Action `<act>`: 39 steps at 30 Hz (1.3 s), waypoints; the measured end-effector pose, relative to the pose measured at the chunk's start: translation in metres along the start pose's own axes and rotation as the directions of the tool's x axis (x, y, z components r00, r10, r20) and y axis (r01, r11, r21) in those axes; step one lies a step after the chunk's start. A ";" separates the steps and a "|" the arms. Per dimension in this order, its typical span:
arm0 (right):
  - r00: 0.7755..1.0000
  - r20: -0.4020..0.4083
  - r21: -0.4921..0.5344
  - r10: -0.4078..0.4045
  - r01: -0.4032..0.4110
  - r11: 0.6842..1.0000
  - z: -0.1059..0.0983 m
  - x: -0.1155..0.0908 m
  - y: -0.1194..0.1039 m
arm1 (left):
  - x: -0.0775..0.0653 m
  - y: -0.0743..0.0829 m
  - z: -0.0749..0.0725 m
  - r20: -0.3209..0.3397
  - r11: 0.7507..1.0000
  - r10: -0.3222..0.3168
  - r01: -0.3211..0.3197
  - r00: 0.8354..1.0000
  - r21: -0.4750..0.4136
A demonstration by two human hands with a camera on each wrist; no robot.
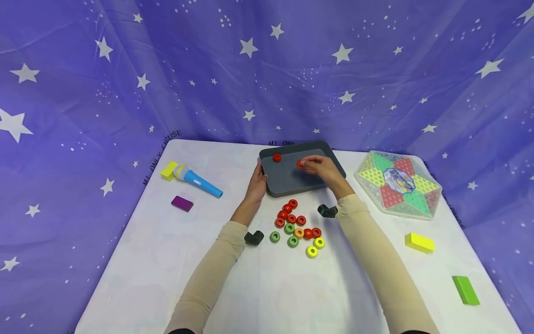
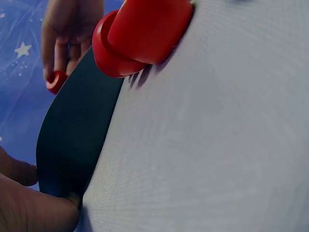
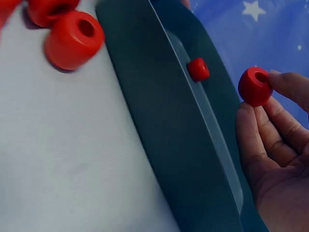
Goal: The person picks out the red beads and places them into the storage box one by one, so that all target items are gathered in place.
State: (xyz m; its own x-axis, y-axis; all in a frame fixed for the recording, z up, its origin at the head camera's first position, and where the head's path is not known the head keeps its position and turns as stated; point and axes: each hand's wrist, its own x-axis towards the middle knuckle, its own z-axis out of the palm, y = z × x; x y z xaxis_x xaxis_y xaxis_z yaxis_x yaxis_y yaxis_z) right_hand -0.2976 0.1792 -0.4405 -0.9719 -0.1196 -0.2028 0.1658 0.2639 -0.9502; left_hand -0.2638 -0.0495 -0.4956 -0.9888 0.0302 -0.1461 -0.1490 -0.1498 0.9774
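A dark grey tray [image 1: 288, 178] lies at the back middle of the table. My left hand [image 1: 256, 184] grips its left edge, and the left wrist view shows thumb and fingers at the tray's corner [image 2: 72, 140]. Over the tray, my right hand [image 1: 323, 168] pinches a red bead [image 3: 255, 87] with a hole through it, between thumb and fingertips. Another red bead [image 1: 277, 157] sits inside the tray near its left end. In front of the tray, several loose beads are spread out: red [image 1: 291, 218], green [image 1: 289, 228], yellow [image 1: 312, 252] and one orange [image 1: 299, 233].
To the left lie a blue toy microphone [image 1: 200, 182], a yellow block [image 1: 168, 171] and a purple block [image 1: 182, 203]. On the right are a hexagonal Chinese checkers box [image 1: 398, 185], a yellow block [image 1: 419, 242] and a green block [image 1: 466, 290]. A starry purple cloth [image 1: 292, 93] hangs behind.
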 end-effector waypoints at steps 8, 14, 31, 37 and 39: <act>0.991 -0.063 0.013 0.117 -0.117 0.993 -0.002 0.024 -0.006 | -0.002 -0.001 -0.003 0.007 1.000 0.015 -0.015 1.000 0.023; 0.982 -0.081 0.033 0.170 -0.168 0.985 -0.001 0.038 -0.015 | -0.002 0.004 -0.003 0.003 0.999 0.018 -0.018 1.000 0.045; 0.920 -0.142 0.002 0.367 -0.370 0.929 0.008 0.048 0.001 | -0.026 -0.004 -0.007 0.046 1.000 -0.004 0.003 0.999 0.024; 0.903 -0.174 -0.030 0.393 -0.404 0.914 0.007 0.061 -0.003 | -0.020 -0.008 -0.004 0.004 0.999 0.034 -0.034 0.999 0.021; 0.907 -0.176 -0.026 0.384 -0.394 0.919 0.006 0.064 -0.009 | -0.017 -0.006 -0.003 -0.005 0.999 0.046 -0.046 0.999 0.025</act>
State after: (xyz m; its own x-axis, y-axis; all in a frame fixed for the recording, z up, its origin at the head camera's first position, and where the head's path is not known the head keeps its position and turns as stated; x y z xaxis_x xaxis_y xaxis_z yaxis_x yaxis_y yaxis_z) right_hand -0.3600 0.1637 -0.4467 -0.8469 0.1611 -0.5067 0.5307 0.3148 -0.7869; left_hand -0.2465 -0.0521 -0.4992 -0.9946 0.0185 -0.1019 -0.1035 -0.1260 0.9866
